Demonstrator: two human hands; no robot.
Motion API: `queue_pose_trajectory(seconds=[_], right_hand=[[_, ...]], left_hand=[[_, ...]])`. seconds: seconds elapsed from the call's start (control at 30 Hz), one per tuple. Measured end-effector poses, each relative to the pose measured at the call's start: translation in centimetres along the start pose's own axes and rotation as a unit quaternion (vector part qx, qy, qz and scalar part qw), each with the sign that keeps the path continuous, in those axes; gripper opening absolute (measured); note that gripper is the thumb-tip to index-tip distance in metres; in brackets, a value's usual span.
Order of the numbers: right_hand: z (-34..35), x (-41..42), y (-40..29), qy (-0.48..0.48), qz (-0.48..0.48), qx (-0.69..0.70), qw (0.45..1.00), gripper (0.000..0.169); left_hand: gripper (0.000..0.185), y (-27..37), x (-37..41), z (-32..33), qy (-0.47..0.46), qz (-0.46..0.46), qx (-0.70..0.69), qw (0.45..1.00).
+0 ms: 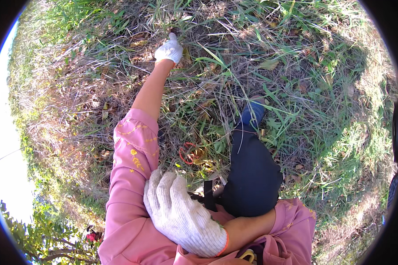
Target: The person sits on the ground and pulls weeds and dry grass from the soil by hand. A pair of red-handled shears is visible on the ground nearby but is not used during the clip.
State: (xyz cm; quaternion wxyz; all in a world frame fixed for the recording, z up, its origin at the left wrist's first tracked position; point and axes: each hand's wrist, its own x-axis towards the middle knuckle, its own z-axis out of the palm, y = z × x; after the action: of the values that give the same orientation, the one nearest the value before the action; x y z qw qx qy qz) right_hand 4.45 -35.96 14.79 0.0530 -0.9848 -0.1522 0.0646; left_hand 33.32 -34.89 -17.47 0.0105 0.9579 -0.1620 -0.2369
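Note:
My left hand (169, 50), in a white knit glove, reaches far out to the ground among dry and green grass (215, 63). One digit points away from me; the rest of the fingers are hidden, so any hold is unclear. Close to my body, my right hand (185, 212), in a similar glove with an orange cuff edge, lies across my front. Its bent fingers rest by my pink left sleeve (132, 159), and its palm is out of sight. On the grass beyond it is a thin red-orange loop (186, 153), partly covered.
My dark trouser leg (253, 172) is bent on the right, with a blue boot (253, 112) in the grass. A black strap (209, 195) shows beside the knee. Leafy branches (59, 243) stand at the lower left. A dark object (397, 132) cuts the right rim.

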Motion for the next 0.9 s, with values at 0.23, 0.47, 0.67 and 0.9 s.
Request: queue_pose_trajectory(seconds=[0.23,0.47,0.67,0.9], right_hand=[[0.6,0.2,0.0,0.003,-0.057,0.016,0.998,0.038],[0.5,0.2,-0.2,-0.004,-0.056,0.012,0.998,0.040],[0.6,0.2,0.1,-0.006,-0.068,0.013,0.998,0.039],[-0.2,-0.5,0.4,0.009,-0.017,-0.012,1.000,0.038]], left_hand=[[0.041,-1.6,0.0,0.8,0.044,0.016,0.032,0.998],[0.031,-2.4,-1.4,1.6,0.091,0.066,0.103,0.988],[0.034,-3.4,-1.3,3.0,0.088,0.120,0.085,0.985],[0.039,-0.4,-2.0,3.3,0.133,0.178,0.005,0.975]])
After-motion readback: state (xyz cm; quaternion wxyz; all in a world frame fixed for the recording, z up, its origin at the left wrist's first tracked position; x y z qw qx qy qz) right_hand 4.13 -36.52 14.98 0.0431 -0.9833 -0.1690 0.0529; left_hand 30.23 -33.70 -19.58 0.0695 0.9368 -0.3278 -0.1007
